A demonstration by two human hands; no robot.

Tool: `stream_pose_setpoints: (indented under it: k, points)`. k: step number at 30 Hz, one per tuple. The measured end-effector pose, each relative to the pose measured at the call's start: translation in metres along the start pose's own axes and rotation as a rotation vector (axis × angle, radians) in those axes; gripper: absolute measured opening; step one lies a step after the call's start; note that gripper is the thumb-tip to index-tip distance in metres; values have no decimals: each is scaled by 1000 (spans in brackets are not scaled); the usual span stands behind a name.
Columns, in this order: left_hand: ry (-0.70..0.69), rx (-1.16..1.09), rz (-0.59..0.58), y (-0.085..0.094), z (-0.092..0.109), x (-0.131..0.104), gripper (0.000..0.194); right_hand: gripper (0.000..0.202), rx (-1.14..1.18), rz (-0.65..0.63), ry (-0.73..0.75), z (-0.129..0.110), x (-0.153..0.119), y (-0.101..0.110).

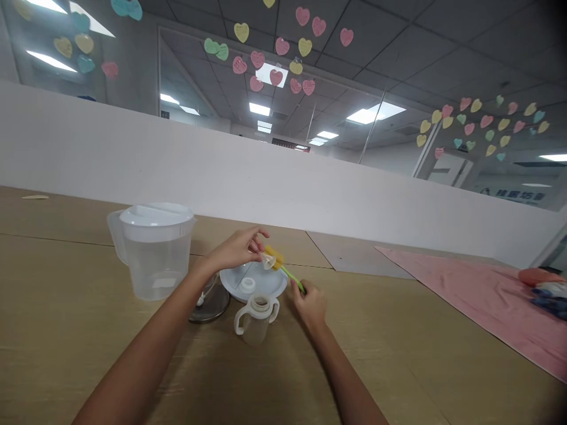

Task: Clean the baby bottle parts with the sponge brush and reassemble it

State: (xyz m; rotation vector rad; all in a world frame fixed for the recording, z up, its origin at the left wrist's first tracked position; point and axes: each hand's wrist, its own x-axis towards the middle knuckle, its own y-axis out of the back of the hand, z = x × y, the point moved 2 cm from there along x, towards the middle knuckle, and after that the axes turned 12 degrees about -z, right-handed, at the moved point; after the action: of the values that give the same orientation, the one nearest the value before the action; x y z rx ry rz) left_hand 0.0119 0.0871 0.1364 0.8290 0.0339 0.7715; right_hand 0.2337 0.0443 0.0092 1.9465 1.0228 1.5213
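By the bowl [271,284] — left grip [243,247]: clear nipple [267,261]; right grip [311,304]: brush [277,258] (yellow-headed).

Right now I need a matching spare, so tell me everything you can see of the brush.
The brush has a yellow, sponge-like head and a thin, bright green handle, plastic by its look, with a dark bit at the lower end. There the right hand grips it. It slants up to the left by the bowl, its head apparently touching the clear teat in the left hand. Finer texture is too small to tell.
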Motion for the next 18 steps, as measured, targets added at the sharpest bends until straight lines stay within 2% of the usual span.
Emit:
stream_pose_setpoints:
  k: [2, 4, 7, 10, 12, 15, 18]
  points:
    - [-21, -13, 2, 0, 6, 0, 40, 44, -20, 9, 66, -1, -1, -1]
    - [1, 101, 56, 2, 9, 0, 31, 43, -12, 28, 133, -3, -2, -2]
    - [101, 346, 145, 8, 7, -2, 19, 44, 5, 71, 150, -4, -5, -1]
    - [225, 478, 136, 17, 4, -8, 20, 44, 11, 83, 138, -3, -5, -2]
    - [364, 559, 83, 24, 1, -15, 21, 44, 10, 89, 115, -3, -4, -1]
    - [582, 612, -65, 32, -8, -25, 17, 45, 13, 106, 42, -1, -3, 0]
    - [691, 553, -222, 37, -25, -32, 11, 45, 17, 103, 8, 1, -2, 1]
